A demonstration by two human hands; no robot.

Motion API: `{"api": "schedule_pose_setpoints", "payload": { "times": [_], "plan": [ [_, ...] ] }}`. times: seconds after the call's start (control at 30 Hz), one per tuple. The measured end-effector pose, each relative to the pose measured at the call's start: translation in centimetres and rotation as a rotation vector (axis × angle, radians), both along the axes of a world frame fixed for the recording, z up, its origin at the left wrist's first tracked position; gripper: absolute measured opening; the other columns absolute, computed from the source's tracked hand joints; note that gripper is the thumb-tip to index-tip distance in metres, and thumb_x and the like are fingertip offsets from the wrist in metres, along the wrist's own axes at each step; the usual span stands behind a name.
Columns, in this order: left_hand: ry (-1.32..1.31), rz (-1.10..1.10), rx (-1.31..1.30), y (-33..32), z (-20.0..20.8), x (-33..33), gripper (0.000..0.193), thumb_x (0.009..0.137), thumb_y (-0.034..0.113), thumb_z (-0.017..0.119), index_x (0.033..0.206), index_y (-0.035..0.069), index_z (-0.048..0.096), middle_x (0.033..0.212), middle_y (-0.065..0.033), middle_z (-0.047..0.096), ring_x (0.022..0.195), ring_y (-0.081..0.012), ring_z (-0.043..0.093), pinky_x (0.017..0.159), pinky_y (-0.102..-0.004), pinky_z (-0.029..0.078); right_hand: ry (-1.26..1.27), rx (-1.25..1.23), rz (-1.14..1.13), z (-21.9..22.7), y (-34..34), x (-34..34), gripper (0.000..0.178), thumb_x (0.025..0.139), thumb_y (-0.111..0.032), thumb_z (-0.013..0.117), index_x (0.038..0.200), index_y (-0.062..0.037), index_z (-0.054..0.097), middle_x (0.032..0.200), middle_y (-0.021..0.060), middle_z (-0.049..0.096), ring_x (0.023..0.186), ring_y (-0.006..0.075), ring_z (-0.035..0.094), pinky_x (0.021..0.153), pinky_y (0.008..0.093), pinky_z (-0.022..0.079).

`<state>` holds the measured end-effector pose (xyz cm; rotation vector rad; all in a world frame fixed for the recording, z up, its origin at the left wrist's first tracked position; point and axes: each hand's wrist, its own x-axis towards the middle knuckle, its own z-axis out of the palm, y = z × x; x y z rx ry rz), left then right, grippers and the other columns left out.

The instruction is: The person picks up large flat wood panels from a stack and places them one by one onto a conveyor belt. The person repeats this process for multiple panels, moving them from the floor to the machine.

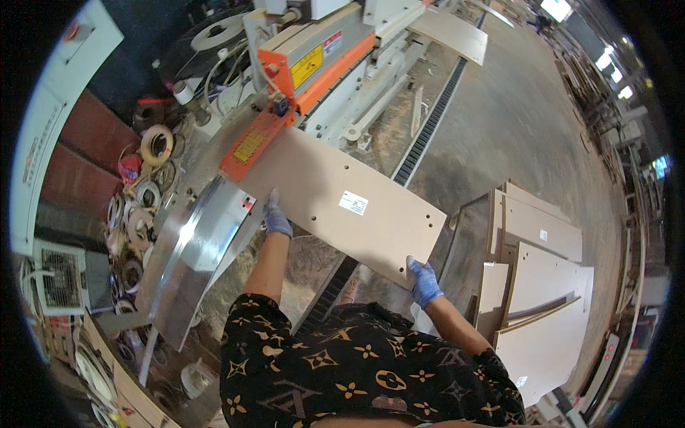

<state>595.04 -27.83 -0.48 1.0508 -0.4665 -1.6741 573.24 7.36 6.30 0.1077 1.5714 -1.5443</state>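
A beige rectangular board [307, 187] with several drilled holes and a white label [353, 202] lies between my two gloved hands. Its far left end runs under the orange guard [253, 146] of a long machine. My left hand [277, 214], in a blue glove, grips the near edge close to the metal infeed table [207, 225]. At the near right corner, my right hand [424, 282], also gloved in blue, is closed on the board beside a hole. Fingers of both hands are partly hidden under the board.
The machine body [335, 68] stretches away ahead, beside a black roller track [434, 114]. Stacked panels [542, 282] stand at my right. Rolls of edge banding [155, 146] pile up at the left, near a white cabinet [53, 121]. Another board [457, 36] lies at the far end.
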Motion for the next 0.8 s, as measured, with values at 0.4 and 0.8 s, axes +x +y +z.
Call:
{"api": "schedule_pose_setpoints", "payload": {
  "times": [0.4, 0.8],
  "plan": [
    [0.143, -0.359, 0.203, -8.4, 6.6, -15.0, 0.061, 0.093, 0.051, 0.042, 0.129, 0.003, 0.052, 0.130, -0.0144, 0.054, 0.115, -0.0304, 0.054, 0.103, -0.0459, 0.039, 0.319, 0.106, -0.070, 7.9, -7.0, -11.2, 0.058, 0.081, -0.029, 0.074, 0.122, 0.0040, 0.049, 0.109, 0.0137, 0.065, 0.099, 0.0250, 0.061, 0.086, 0.0353, 0.049],
    [-0.102, -1.367, -0.260, 26.7, 9.4, -19.8, 0.042, 0.090, 0.028, 0.061, 0.127, 0.013, 0.047, 0.112, -0.0029, 0.056, 0.089, -0.0121, 0.056, 0.075, -0.0291, 0.050, 0.790, 1.513, -0.576, 14.0, 43.8, -2.7, 0.061, 0.085, -0.043, 0.063, 0.132, -0.0052, 0.050, 0.134, 0.0221, 0.049, 0.127, 0.0348, 0.043, 0.108, 0.0420, 0.033]
  ]
}}
